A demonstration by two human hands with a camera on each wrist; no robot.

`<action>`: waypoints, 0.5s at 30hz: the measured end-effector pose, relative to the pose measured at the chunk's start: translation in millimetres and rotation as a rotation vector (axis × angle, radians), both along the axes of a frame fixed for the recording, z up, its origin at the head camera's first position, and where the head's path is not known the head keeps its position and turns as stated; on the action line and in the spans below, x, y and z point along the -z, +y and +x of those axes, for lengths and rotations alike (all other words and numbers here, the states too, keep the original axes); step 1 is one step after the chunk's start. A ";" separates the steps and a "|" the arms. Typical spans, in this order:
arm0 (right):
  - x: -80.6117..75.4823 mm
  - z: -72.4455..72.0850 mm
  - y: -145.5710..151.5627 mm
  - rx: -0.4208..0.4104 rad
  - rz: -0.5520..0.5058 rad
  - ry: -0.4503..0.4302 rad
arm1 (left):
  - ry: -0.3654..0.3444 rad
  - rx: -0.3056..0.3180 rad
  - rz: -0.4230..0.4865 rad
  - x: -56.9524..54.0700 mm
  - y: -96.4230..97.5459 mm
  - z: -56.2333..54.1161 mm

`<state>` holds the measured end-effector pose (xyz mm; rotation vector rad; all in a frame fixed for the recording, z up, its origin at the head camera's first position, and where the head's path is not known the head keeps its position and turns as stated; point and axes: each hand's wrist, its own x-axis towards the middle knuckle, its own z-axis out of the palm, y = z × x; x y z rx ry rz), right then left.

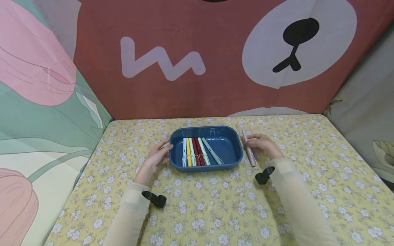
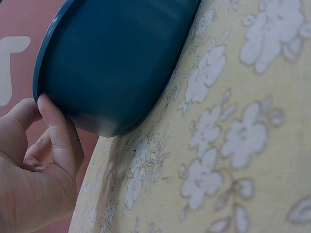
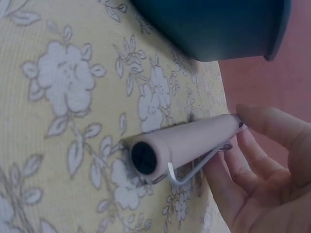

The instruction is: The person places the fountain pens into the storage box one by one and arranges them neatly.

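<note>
A blue tray point(image 1: 226, 166) with raised walls stands on the cloth, several pens point(image 1: 197, 152) side by side in its left half. One grey-green pen point(image 1: 212, 150) slants across beside them. At the tray's left end, my left hand point(image 1: 156, 156) pinches the rim; the left wrist view shows its fingers point(image 2: 60, 141) against the outer wall. Just right of the tray, my right hand point(image 1: 263, 145) pinches a pale pink pen point(image 3: 189, 143) near its far part. That pen has a wire clip and a dark round end facing the right wrist camera. Whether it touches the cloth I cannot tell.
A yellow flowered cloth point(image 1: 200, 205) covers the table. Behind it hangs a red-brown printed curtain point(image 1: 184, 95), with another printed curtain point(image 1: 46, 119) on the left. A black wrist camera point(image 1: 155, 199) sits on the left sleeve, another camera point(image 1: 264, 175) on the right.
</note>
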<state>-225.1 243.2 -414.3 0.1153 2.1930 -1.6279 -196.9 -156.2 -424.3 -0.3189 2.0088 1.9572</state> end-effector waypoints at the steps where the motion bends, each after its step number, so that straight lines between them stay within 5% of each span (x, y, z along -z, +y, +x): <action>1: -0.6 0.1 0.1 0.000 -0.005 -0.001 | 0.000 -0.002 -0.001 0.2 0.1 0.1; 15: -2.7 -0.1 2.7 0.001 -0.034 -0.025 | 0.002 0.000 -0.002 -0.5 -0.2 0.5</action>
